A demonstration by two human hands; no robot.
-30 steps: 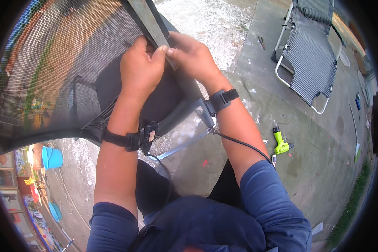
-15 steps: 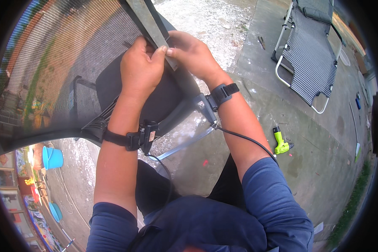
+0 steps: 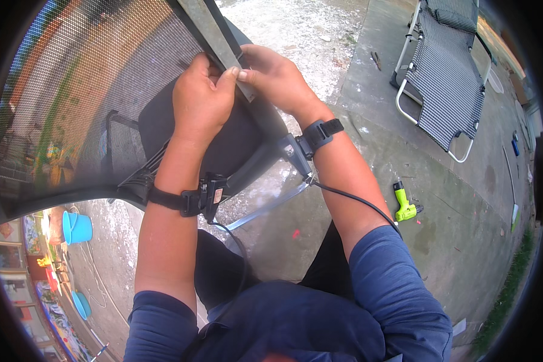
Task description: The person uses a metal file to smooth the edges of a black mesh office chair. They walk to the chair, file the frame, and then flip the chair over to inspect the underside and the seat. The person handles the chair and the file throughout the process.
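A black mesh chair (image 3: 108, 78) leans in front of me at the upper left, its dark seat (image 3: 175, 120) showing behind and below the mesh. Along the frame edge of the backrest lies a grey flat metal strip (image 3: 214, 39). My left hand (image 3: 202, 96) is closed at the strip's lower end, thumb pressed on its face and fingers curled behind the edge. From the other side my right hand (image 3: 277, 78) pinches the same end, its thumb tip touching the left one. The fingers behind the strip are partly hidden.
A lime-green cordless drill (image 3: 406, 208) lies on the concrete at right. Farther off stand a folding lounger (image 3: 446, 84) and pliers (image 3: 376, 60). Blue buckets (image 3: 77, 228) are at left. A pale curved strip (image 3: 265, 208) runs below the chair; cables hang from both wrist straps.
Both hands keep their hold on the metal strip. The view has shifted very slightly; nothing else has visibly moved.
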